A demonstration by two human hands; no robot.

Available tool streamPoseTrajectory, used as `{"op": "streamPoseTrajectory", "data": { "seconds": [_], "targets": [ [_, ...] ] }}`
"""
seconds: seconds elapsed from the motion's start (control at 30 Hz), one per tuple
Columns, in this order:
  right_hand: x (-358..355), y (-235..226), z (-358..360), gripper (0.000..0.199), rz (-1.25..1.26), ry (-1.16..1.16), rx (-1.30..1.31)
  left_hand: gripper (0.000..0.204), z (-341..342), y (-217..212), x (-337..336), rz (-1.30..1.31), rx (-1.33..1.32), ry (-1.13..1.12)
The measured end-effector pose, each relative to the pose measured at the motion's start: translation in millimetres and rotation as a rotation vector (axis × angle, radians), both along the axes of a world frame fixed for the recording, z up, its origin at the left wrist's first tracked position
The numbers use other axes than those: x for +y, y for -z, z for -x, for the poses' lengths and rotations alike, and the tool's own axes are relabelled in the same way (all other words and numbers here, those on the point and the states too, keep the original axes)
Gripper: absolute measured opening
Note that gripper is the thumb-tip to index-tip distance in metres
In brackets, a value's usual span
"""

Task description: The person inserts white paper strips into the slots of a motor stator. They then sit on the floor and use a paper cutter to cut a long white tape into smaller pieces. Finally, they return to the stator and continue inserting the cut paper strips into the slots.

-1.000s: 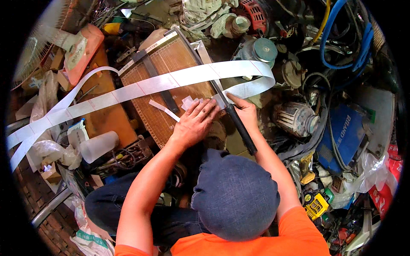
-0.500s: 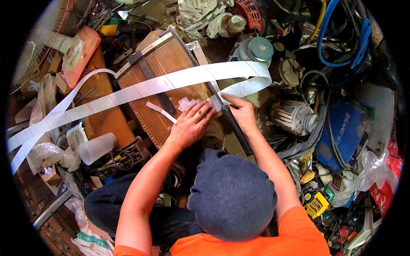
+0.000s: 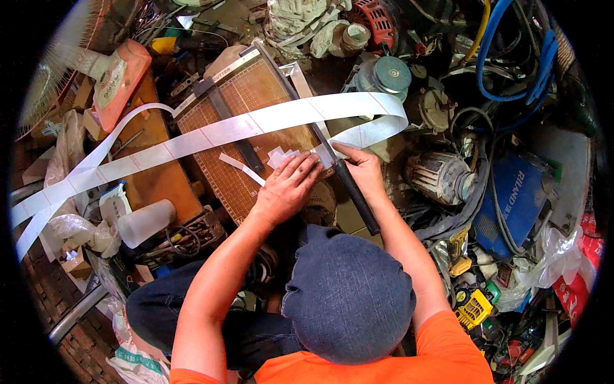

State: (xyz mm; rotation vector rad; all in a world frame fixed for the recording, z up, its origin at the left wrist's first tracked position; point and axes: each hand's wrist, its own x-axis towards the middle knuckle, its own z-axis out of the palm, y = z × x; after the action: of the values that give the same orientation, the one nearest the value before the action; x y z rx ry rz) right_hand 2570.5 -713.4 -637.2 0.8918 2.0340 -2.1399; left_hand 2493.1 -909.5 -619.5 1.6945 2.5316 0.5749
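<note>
A guillotine paper cutter (image 3: 220,176) with a brown gridded board lies in front of me, its black-handled blade arm (image 3: 350,195) slanting down along the right edge. My left hand (image 3: 294,182) lies flat on the board's near right part, fingers stretched together over small white cut pieces (image 3: 280,155). Just beyond the blade, my right hand (image 3: 364,168) pinches a long white strip (image 3: 275,120) with red cross lines near its end. From there the strip loops right and runs back left across the cutter. A short narrow white offcut (image 3: 240,168) rests left of my fingers.
An orange-based fan (image 3: 121,86) stands at far left, beside a brown board (image 3: 160,173) and a translucent cup (image 3: 147,223). A dirty motor (image 3: 440,176), a blue panel (image 3: 511,201) and blue hose (image 3: 543,64) crowd the right. A yellow toy truck (image 3: 473,308) lies lower right.
Both hands keep their places, and the strip's loop at the right has shifted very slightly. Nothing has been let go or taken hold of.
</note>
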Motion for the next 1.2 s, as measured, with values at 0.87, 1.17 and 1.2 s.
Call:
{"op": "streamPoseTrajectory", "data": {
  "seconds": [0.87,1.17,1.2],
  "targets": [
    [15.5,-13.5,-11.1,0.075,0.180,-0.062,0.071,0.043,-4.1,3.9,9.0,0.050,-0.010,0.007],
    [9.3,-3.6,-12.5,0.066,0.242,0.002,-0.010,0.045,-3.0,4.8,9.9,0.031,-0.015,-0.005],
    [7.9,-4.0,-11.3,0.065,0.236,0.007,0.017,0.046,-2.6,4.4,8.9,0.026,0.002,-0.009]
  ]
}}
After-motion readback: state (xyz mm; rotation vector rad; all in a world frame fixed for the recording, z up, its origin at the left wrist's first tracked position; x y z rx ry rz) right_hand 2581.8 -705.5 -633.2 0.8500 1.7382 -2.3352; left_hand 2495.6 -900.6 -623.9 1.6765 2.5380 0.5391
